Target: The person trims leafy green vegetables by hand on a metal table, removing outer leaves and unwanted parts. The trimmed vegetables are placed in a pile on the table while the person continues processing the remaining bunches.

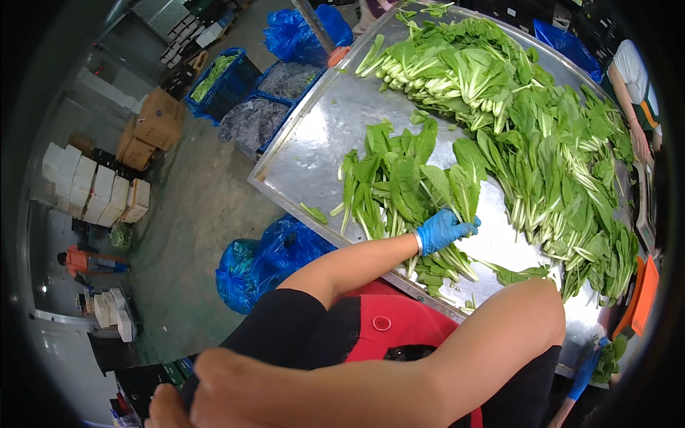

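My left hand (pixel 446 232), in a blue glove, is closed around the pale stems of a few leafy greens (pixel 464 189), holding them just above the metal table (pixel 314 135). Loose greens (pixel 389 178) lie beside and under that hand, some close to the table's near edge. My bare right forearm crosses in front of my body to the lower left. There my right hand (pixel 207 392) is blurred and partly cut off, away from the table; its fingers do not show clearly. A large heap of greens (pixel 564 157) covers the table's far and right side.
A co-worker's blue-gloved hand (pixel 589 367) is near some greens at the lower right; another person's forearm (pixel 635 132) shows at the far right. Blue bags (pixel 264 260) sit on the floor left of the table. Blue crates (pixel 228 78), cartons (pixel 160 118) and white boxes (pixel 89 182) stand farther left.
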`<state>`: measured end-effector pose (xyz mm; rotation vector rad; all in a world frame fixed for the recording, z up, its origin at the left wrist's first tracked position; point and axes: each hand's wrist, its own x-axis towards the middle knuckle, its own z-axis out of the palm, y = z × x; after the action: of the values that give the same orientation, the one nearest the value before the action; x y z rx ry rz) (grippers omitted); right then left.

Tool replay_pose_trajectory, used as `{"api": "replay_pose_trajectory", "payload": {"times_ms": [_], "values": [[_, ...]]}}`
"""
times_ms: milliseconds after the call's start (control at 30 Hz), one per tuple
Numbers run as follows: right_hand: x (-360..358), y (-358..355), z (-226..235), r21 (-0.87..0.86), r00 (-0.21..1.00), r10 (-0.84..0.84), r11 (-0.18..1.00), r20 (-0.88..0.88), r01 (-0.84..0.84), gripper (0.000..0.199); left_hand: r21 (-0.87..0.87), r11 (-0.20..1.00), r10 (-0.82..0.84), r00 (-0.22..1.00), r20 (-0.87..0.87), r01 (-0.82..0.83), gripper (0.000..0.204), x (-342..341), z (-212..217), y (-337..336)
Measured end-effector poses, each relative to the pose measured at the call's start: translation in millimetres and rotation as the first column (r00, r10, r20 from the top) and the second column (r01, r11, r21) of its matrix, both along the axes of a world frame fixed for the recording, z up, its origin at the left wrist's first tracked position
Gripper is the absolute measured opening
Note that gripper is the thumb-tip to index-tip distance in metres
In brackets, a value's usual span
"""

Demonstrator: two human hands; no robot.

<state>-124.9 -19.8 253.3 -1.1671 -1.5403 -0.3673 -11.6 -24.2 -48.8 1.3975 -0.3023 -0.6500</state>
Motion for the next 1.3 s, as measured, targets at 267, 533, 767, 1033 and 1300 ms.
{"api": "replay_pose_trajectory", "payload": {"times_ms": [267,533,767,1033,1300], "values": [[-10.9,-1.7,3.8,0.049,0.999,-0.001,0.999,-0.042,0.003,0.023,-0.048,0.997,0.051,0.997,-0.062,-0.054,0.030,3.3,-11.4,0.2],[1.3,-44.9,12.3,-0.002,0.979,-0.182,0.983,-0.096,0.182,0.022,0.050,0.996,0.070,0.997,-0.045,-0.067,0.032,-2.7,5.3,-11.5],[10.9,-72.3,-69.0,-0.460,0.740,-0.658,0.618,0.143,0.638,0.010,-0.103,0.993,0.034,0.985,-0.169,-0.052,0.027,1.1,-7.0,-11.4],[58.2,-220.7,-243.3,-0.665,-0.333,-0.922,-0.374,0.195,0.646,0.032,-0.033,0.995,0.082,0.978,-0.192,-0.090,0.034,7.0,-2.3,-4.5],[83.9,-252.5,-286.6,-0.707,-0.447,-0.829,-0.091,-0.337,0.701,0.019,0.068,0.997,0.061,0.972,-0.225,-0.046,0.029,6.8,28.9,-13.9]]}}
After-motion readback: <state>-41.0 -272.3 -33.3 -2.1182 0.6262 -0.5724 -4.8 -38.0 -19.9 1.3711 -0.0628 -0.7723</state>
